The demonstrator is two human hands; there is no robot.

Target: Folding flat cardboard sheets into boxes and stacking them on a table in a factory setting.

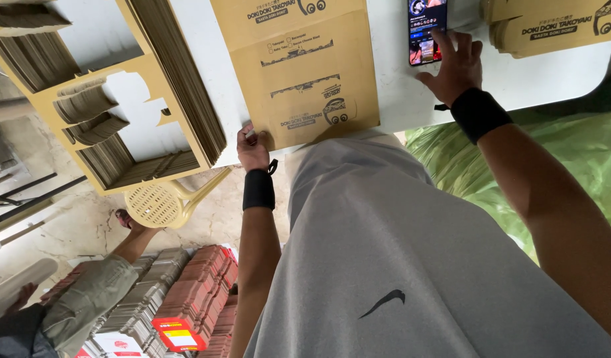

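My left hand (252, 149) pinches the near left corner of a flat brown printed cardboard sheet (305, 73) that lies on the white table (398, 99). A black wristband sits on that wrist. My right hand (455, 66), also with a black wristband, rests spread on the table with its fingertips touching the lit screen of a smartphone (426, 30). My grey shirt fills the lower middle of the view.
A thick stack of die-cut cardboard blanks (120, 99) overhangs the table's left side. Another stack of printed sheets (557, 26) lies at the far right. Below are a yellow plastic chair (163, 202), another person's leg (93, 292), stacked red and grey cartons (193, 298), and a green bag (584, 152).
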